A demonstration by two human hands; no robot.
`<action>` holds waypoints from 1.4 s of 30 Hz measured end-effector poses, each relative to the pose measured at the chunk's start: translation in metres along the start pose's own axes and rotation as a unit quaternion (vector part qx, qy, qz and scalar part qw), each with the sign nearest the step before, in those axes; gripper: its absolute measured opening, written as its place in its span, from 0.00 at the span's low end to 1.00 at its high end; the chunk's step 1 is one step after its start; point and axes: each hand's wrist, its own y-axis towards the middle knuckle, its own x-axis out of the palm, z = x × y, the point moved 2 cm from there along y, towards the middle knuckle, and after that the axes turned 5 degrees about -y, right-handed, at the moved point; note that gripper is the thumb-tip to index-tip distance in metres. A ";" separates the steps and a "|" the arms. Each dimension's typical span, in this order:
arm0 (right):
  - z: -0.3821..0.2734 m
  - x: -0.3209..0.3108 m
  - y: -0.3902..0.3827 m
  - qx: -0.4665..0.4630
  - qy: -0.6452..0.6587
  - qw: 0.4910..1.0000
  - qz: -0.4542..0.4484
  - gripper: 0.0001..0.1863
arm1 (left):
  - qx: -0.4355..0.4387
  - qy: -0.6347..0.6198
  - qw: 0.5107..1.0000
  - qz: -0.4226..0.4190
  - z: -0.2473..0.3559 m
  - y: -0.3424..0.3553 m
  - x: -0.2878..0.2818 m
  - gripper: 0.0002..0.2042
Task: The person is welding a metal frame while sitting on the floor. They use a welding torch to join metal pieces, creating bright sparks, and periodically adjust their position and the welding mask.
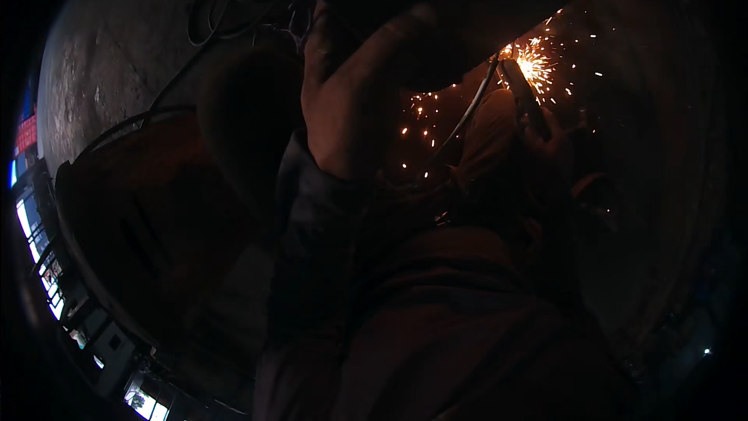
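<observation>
A dark, flat panel (499,0), which looks like a hand-held welding shield, fills the top centre. My left hand (347,101) grips its lower left side, with the thumb along the panel and some fingers hidden behind it. Beyond the panel's lower right edge, bright sparks (534,66) burst from a glowing point. My right hand (549,144), dim in the shadow, is closed round a dark, rod-like welding torch (520,87) whose tip is at the glow. A thin cable (471,109) curves down beside the torch. The workpiece itself is too dark to make out.
Sparks scatter close to my lit trouser knee (487,129). At the left stands a dark, reddish-brown rounded object (148,210). Loose cables (218,19) lie on the grey floor (117,47) at the upper left. Bright windows line the far left rim.
</observation>
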 end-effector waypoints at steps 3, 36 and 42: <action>-0.008 -0.003 0.002 0.042 -0.044 0.998 -0.014 0.33 | -0.122 -0.209 0.969 0.045 0.009 0.007 0.008 0.11; 0.104 0.030 0.017 -0.108 -0.054 0.981 0.155 0.21 | -0.273 -0.103 0.913 -0.286 0.031 0.020 0.030 0.14; 0.116 0.042 0.020 -0.151 -0.057 0.969 0.187 0.23 | -0.258 -0.113 0.922 -0.267 0.030 0.018 0.030 0.15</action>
